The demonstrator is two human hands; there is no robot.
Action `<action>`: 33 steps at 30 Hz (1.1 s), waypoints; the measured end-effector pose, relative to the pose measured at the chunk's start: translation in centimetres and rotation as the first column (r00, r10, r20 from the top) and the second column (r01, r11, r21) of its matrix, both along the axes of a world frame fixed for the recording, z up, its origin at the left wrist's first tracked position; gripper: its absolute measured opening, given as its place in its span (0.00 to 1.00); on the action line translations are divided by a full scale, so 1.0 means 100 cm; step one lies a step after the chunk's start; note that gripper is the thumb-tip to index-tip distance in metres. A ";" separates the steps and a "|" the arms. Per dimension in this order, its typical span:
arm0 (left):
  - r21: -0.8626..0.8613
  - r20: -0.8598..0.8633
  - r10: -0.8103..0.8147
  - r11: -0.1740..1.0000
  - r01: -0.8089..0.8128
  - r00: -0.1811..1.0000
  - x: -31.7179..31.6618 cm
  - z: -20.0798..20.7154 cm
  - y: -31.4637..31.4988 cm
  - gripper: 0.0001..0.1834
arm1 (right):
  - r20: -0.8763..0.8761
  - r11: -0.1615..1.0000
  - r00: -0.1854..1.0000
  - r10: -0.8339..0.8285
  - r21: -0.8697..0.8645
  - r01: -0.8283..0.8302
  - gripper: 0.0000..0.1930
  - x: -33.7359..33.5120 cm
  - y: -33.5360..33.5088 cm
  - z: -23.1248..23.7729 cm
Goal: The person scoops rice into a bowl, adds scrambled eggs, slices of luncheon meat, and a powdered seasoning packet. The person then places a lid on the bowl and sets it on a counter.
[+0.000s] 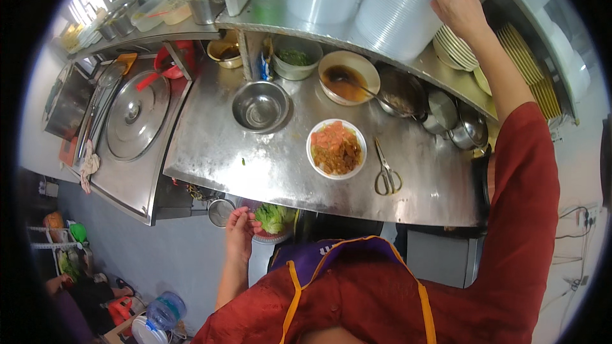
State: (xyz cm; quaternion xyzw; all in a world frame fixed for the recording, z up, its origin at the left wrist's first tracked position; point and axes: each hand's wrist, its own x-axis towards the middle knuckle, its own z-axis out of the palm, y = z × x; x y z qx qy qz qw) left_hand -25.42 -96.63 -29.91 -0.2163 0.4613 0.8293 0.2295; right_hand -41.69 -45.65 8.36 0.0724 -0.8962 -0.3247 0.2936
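My right hand [458, 5] reaches up to the shelf, its bent fingers closed at the upper edge of a tall nested stack of clear plastic lids [392, 13]; the fingertips are partly hidden. Low in front of the counter edge, my left hand [240, 232] is loosely closed, with nothing visible in it. Beside it are green lettuce leaves [273, 218] in a reddish basin [271, 239]. On the steel counter stands a white bowl [336, 149] filled with brown minced topping and pinkish-orange pieces. Scissors [386, 169] lie to its right.
An empty metal bowl [260, 107], a bowl of brown broth with a ladle [345, 83] and a bowl of chopped greens [297, 58] line the counter's back. Pans [440, 113] stand at right under the shelf. Stacked plates [519, 57] sit far right. A lidded pot [138, 114] is left.
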 end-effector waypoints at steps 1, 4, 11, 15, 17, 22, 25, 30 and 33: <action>0.026 -0.016 -0.005 1.000 0.006 1.000 0.001 0.000 0.000 0.09 | 0.004 0.990 0.995 -0.102 -0.095 0.102 0.15 -0.002 0.001 0.001; 0.017 -0.027 0.023 1.000 -0.023 0.999 0.004 0.001 -0.002 0.09 | -0.131 0.984 0.991 -0.012 -0.180 -0.012 0.13 -0.008 0.008 0.008; -0.098 0.034 0.074 0.993 -0.070 0.997 0.009 0.002 -0.006 0.10 | -0.159 0.982 0.969 0.188 0.054 -0.181 0.11 -0.011 0.013 0.022; -0.156 -0.127 0.058 0.985 -0.078 0.990 0.017 0.026 0.001 0.09 | -0.384 0.855 0.766 0.516 0.176 -0.487 0.10 0.020 -0.054 0.012; -0.110 -0.223 0.023 0.993 -0.048 0.975 0.014 0.049 0.014 0.10 | -0.203 0.761 0.755 0.623 -0.063 -0.645 0.08 0.064 -0.097 -0.020; 0.451 -0.272 0.000 0.883 0.128 0.962 0.003 0.100 0.042 0.27 | 0.042 0.411 0.509 0.860 -0.648 -0.641 0.10 0.157 -0.176 -0.167; 0.233 -0.131 -0.010 0.972 0.040 0.991 0.006 0.093 0.035 0.29 | 0.210 0.428 0.425 0.880 -0.739 -0.520 0.13 0.183 -0.188 -0.227; 0.270 0.055 0.155 0.949 -0.164 0.986 0.017 0.040 0.001 0.19 | -0.005 0.313 0.847 0.532 -0.928 -0.202 0.09 0.192 -0.164 -0.260; 0.205 0.083 0.267 0.938 -0.279 0.960 -0.001 0.016 -0.021 0.18 | 0.071 0.072 0.953 0.295 -0.996 0.052 0.07 0.175 -0.143 -0.271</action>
